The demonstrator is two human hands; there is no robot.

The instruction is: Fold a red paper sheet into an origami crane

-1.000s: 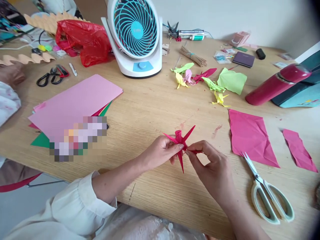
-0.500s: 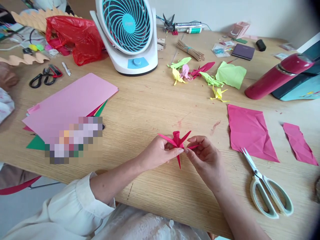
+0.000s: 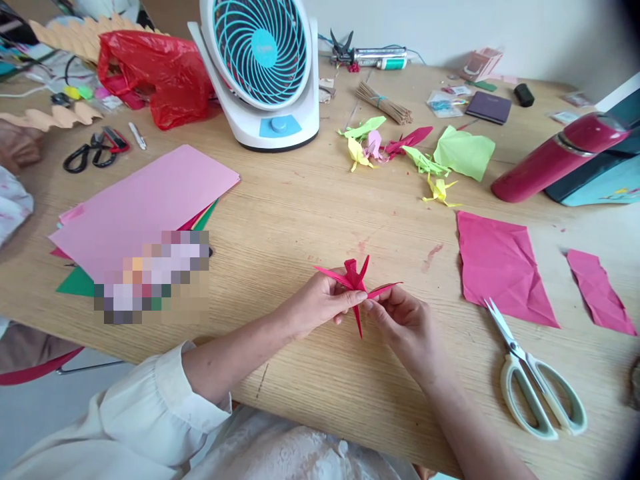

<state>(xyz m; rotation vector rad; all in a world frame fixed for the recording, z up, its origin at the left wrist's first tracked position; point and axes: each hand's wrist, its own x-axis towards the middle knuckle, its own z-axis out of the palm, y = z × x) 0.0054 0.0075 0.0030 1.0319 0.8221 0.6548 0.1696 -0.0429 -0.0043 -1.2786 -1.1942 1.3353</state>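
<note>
Between my two hands, just above the table, is a red folded paper figure [image 3: 355, 281] with several narrow pointed arms. My left hand [image 3: 327, 300] pinches its left side and centre, thumb on top. My right hand [image 3: 400, 320] is closed on the lower right arm of the figure near the middle, thumb and forefinger together. To the right lie a creased square of dark pink paper [image 3: 503, 267] and a narrower dark pink strip [image 3: 600, 293]. Scissors with pale handles [image 3: 530, 377] rest partly open, their tips touching the square's lower edge.
Folded paper figures [image 3: 437, 190] and a green sheet [image 3: 465, 152] lie farther back. A fan [image 3: 265, 73] stands behind, a red flask [image 3: 560, 157] at right. Pink sheets [image 3: 155, 193], black-handled pliers [image 3: 95, 150] and a red bag [image 3: 165, 80] are at left, beside another person's sleeve [image 3: 15, 200].
My right fingers have closed in on the figure's lower right arm, which now points out past them. The upper right arm stands more upright. My left hand keeps its grip.
</note>
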